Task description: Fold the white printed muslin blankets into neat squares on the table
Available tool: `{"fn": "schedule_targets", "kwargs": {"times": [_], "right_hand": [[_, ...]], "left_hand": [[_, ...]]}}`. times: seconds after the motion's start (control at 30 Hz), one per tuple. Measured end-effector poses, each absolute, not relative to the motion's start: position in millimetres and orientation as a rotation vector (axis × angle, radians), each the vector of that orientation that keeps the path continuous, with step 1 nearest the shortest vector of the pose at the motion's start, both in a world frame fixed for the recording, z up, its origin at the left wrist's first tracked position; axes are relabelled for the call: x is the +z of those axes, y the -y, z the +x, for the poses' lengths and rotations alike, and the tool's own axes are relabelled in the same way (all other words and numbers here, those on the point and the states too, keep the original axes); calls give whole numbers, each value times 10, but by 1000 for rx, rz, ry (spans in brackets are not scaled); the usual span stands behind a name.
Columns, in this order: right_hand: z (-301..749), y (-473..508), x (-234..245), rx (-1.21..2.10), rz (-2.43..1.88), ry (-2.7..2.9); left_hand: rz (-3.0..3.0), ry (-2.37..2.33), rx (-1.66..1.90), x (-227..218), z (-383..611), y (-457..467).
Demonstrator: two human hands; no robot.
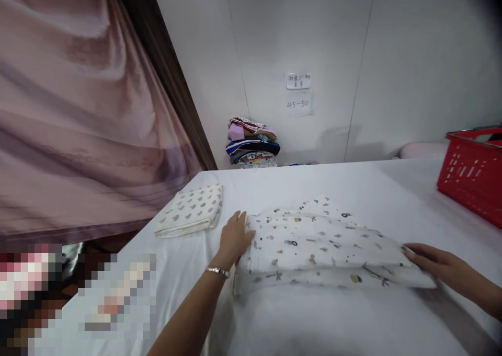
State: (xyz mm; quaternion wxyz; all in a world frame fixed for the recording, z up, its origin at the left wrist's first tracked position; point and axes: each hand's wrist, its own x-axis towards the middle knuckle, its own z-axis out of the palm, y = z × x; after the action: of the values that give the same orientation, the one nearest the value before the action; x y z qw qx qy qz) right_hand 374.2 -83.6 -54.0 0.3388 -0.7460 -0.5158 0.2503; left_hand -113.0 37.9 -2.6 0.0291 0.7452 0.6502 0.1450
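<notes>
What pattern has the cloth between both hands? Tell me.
The cloth shows small scattered motifs on white; head view.

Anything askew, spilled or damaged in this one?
The printed cloth between the left hand and right hand looks askew: a pointed flap juts past its far edge, so its layers don't line up, unlike the neatly folded cloth farther left. No spill or damage is visible, though pixelation hides the lower-left area.
</notes>
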Motion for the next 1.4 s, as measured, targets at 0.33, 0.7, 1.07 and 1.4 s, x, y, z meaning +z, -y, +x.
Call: {"fn": "schedule_targets", "kwargs": {"times": [0.33, 0.7, 1.07, 1.4], "right_hand": [[3422, 358, -518, 700, -1938, 1683], [3679, 868, -814, 64, -1639, 1788], [1779, 1235, -223, 1642, -1158, 1490], [1538, 1176, -370, 1622, -1013, 1291]], "left_hand": [[2549, -1712, 124, -192, -768, -709], [2830, -1484, 648, 275, -747, -31], [1777, -1039, 508, 118, -341, 1001], [1365, -1010, 502, -52, -157, 918]]}}
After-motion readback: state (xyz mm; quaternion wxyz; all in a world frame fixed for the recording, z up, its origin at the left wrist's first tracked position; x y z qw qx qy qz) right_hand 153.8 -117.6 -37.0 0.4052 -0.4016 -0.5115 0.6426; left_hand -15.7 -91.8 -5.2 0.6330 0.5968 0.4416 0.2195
